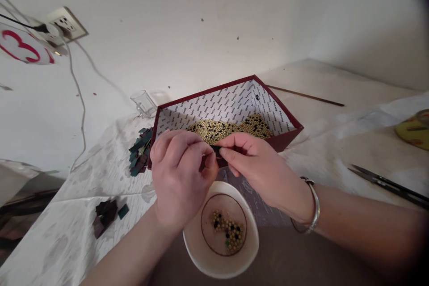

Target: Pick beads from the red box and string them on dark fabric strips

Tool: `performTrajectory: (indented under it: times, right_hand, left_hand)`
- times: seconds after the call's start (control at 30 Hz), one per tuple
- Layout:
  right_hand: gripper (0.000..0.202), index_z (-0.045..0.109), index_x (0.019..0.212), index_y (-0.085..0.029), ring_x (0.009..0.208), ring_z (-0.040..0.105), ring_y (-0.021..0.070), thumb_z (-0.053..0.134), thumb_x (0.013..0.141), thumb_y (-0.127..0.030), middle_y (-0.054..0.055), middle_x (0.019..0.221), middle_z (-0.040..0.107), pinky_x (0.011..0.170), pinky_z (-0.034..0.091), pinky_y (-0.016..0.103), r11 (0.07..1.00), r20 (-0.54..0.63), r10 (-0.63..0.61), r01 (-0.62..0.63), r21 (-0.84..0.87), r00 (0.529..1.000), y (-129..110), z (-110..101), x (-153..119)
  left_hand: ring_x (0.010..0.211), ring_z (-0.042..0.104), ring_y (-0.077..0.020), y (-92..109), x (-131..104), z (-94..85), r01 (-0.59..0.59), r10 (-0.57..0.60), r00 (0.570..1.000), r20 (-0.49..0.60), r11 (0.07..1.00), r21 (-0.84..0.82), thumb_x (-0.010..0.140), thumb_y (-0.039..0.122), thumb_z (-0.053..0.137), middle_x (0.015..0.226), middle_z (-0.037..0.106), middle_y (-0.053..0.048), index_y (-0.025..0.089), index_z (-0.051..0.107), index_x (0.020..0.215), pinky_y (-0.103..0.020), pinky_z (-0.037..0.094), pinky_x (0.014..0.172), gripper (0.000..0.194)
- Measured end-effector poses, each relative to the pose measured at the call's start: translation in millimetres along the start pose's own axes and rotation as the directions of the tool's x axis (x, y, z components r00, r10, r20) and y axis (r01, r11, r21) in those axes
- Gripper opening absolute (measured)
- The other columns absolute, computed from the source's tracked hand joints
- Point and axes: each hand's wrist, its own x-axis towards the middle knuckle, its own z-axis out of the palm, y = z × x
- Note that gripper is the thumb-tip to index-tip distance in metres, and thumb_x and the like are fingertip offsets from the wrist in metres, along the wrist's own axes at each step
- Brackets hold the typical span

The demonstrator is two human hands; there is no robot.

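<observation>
My left hand (182,174) and my right hand (258,165) meet in front of a dark red box (211,89). Between their fingertips is a small dark piece (216,148), pinched from both sides; most of it is hidden. Many yellowish and black beads (217,129) lie inside the box. Below my hands stands a white bowl (192,250) with some of the same beads at its bottom. A bracelet circles my right wrist.
Dark green flat pieces (137,154) are heaped left of the box, near a clear glass (143,102). Dark scraps (106,216) lie at the lower left. A thin stick (308,95) and black scissors (385,183) are on the right, with a yellow object (412,130) beyond.
</observation>
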Motion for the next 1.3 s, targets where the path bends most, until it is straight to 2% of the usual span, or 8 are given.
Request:
performTrajectory:
  times: [0.53, 0.77, 0.87, 0.97, 1.07, 1.17, 1.23, 1.3]
  right_hand:
    - [0.014, 0.065, 0.086, -0.020, 0.051, 0.047, 0.0065, 0.053, 0.079, -0.022, -0.006, 0.054, 0.050, 0.047, 0.036, 0.018, 0.998, -0.004, -0.062, 0.062, 0.008, 0.998, 0.0, -0.2, 2.4]
    - [0.015, 0.064, 0.090, -0.022, 0.047, 0.045, 0.0054, 0.054, 0.080, -0.028, -0.007, 0.052, 0.050, 0.043, 0.033, 0.016, 1.000, -0.034, -0.027, 0.027, -0.003, 0.999, -0.2, -1.2, -0.5]
    - [0.015, 0.064, 0.090, -0.022, 0.046, 0.044, 0.0053, 0.053, 0.081, -0.027, -0.007, 0.052, 0.050, 0.043, 0.034, 0.016, 0.999, -0.039, -0.034, 0.034, 0.001, 0.999, 1.7, -0.6, 0.9]
    - [0.014, 0.063, 0.089, -0.022, 0.048, 0.044, 0.0057, 0.053, 0.081, -0.026, -0.006, 0.057, 0.052, 0.044, 0.035, 0.017, 0.999, -0.034, -0.053, 0.053, 0.007, 0.998, 3.0, 0.0, 2.7]
    - [0.013, 0.064, 0.086, -0.021, 0.050, 0.043, 0.0062, 0.053, 0.080, -0.025, -0.005, 0.059, 0.051, 0.044, 0.034, 0.018, 0.996, -0.029, -0.087, 0.086, -0.012, 0.996, 3.2, 0.1, 2.4]
    - [0.014, 0.063, 0.087, -0.021, 0.049, 0.044, 0.0069, 0.052, 0.080, -0.025, -0.005, 0.058, 0.050, 0.044, 0.034, 0.019, 0.996, -0.025, -0.080, 0.079, -0.034, 0.997, 2.6, 0.2, 0.4]
    - [0.014, 0.063, 0.087, -0.020, 0.049, 0.044, 0.0074, 0.052, 0.080, -0.024, -0.005, 0.057, 0.050, 0.046, 0.035, 0.020, 0.995, -0.018, -0.084, 0.083, -0.050, 0.996, 2.3, 0.6, -0.4]
    - [0.013, 0.063, 0.085, -0.020, 0.050, 0.044, 0.0078, 0.051, 0.080, -0.024, -0.005, 0.058, 0.051, 0.049, 0.036, 0.022, 0.992, -0.014, -0.105, 0.104, -0.071, 0.994, 2.5, 1.4, -0.2]
  left_hand:
    - [0.087, 0.056, -0.0193, 2.8, -1.6, 1.1, -0.014, 0.015, 1.000, 0.027, 0.999, -0.038, 0.067, 0.012, 0.064, 0.082, 0.063, -0.004, 0.018, 0.061, 0.069, -0.039, 0.047, 0.085, 0.007]
    - [0.083, 0.056, -0.0179, -11.1, 8.0, -10.4, 0.114, -0.114, 0.991, 0.074, 0.993, 0.006, 0.070, 0.014, 0.060, 0.084, 0.061, -0.004, 0.018, 0.060, 0.071, -0.034, 0.047, 0.077, 0.004]
    - [0.078, 0.056, -0.0146, -6.8, 13.9, -29.6, 0.148, -0.112, 0.950, 0.292, 0.983, -0.105, 0.071, 0.012, 0.056, 0.082, 0.060, -0.001, 0.019, 0.057, 0.071, -0.029, 0.047, 0.070, 0.007]
    - [0.071, 0.054, -0.0136, 4.6, 13.1, -47.5, 0.122, 0.013, 0.818, 0.575, 0.973, -0.195, 0.070, 0.012, 0.054, 0.072, 0.058, 0.002, 0.020, 0.055, 0.067, -0.027, 0.044, 0.063, 0.009]
    - [0.066, 0.053, -0.0132, 9.4, 8.9, -55.3, 0.094, 0.103, 0.709, 0.697, 0.967, -0.238, 0.071, 0.017, 0.057, 0.066, 0.057, 0.003, 0.022, 0.056, 0.065, -0.026, 0.042, 0.059, 0.008]
    - [0.062, 0.053, -0.0121, -1.5, 9.1, -51.7, 0.129, 0.063, 0.741, 0.668, 0.964, -0.234, 0.074, 0.024, 0.058, 0.064, 0.058, 0.003, 0.023, 0.058, 0.065, -0.024, 0.039, 0.054, 0.010]
    - [0.061, 0.053, -0.0116, -16.4, 12.0, -43.3, 0.210, -0.075, 0.782, 0.619, 0.967, -0.147, 0.076, 0.026, 0.055, 0.065, 0.059, 0.003, 0.023, 0.058, 0.066, -0.024, 0.038, 0.053, 0.011]
    - [0.063, 0.055, -0.0123, -33.6, 14.8, -30.9, 0.306, -0.239, 0.775, 0.585, 0.952, -0.017, 0.077, 0.028, 0.053, 0.070, 0.062, 0.003, 0.023, 0.060, 0.069, -0.024, 0.038, 0.054, 0.011]
